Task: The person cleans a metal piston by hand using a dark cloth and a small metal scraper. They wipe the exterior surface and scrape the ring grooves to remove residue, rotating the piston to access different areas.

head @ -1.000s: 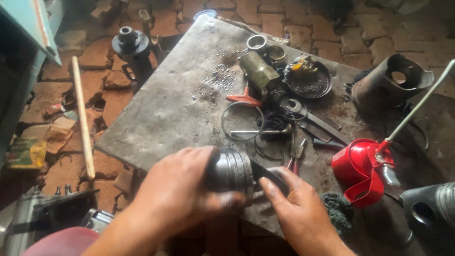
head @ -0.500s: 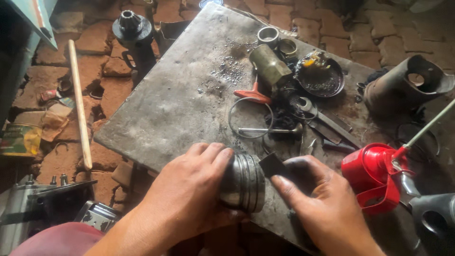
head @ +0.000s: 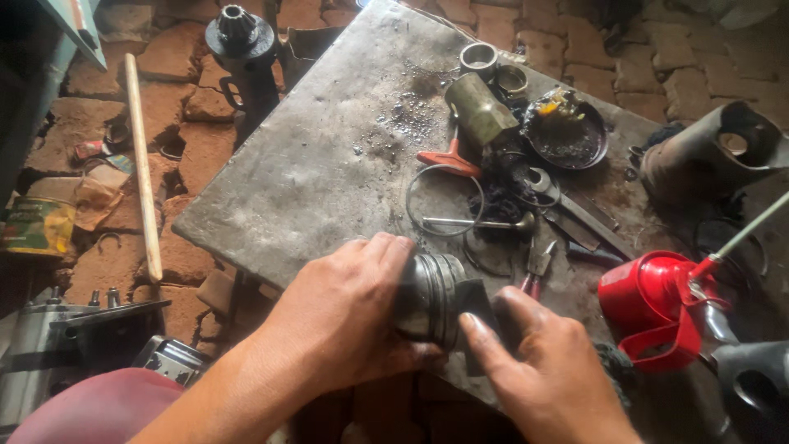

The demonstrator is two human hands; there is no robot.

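Your left hand (head: 345, 316) is wrapped around a grey metal piston (head: 431, 296), fingers curled over its top and the thumb underneath, so it is clamped firmly in your grip. The piston lies on its side at the near edge of the steel plate (head: 329, 164), its grooved ring band facing your right hand (head: 546, 370). That hand presses a dark strip (head: 477, 300) against the piston's end — fingers close together on it, index finger laid along its edge.

Beyond your hands, a loose wire ring (head: 444, 200) lies flat on the plate, with a valve (head: 477, 222) resting across its lower part. Just past it sit red-handled pliers (head: 448, 160), a brass-coloured cylinder (head: 479, 108) lying tilted, and two short metal rings (head: 478, 57) near the far edge. A round dish (head: 567, 136) of black grease stands right of the cylinder.

To your right, a red oil can (head: 653, 308) stands on the plate with its long spout angled up and away. A rusty sleeve (head: 711, 156) lies further back on that side.

Off the plate to your left, a wooden stick (head: 141, 156) lies on the brick floor (head: 173, 57), and a dark engine part (head: 242, 41) stands upright near the plate's far corner.
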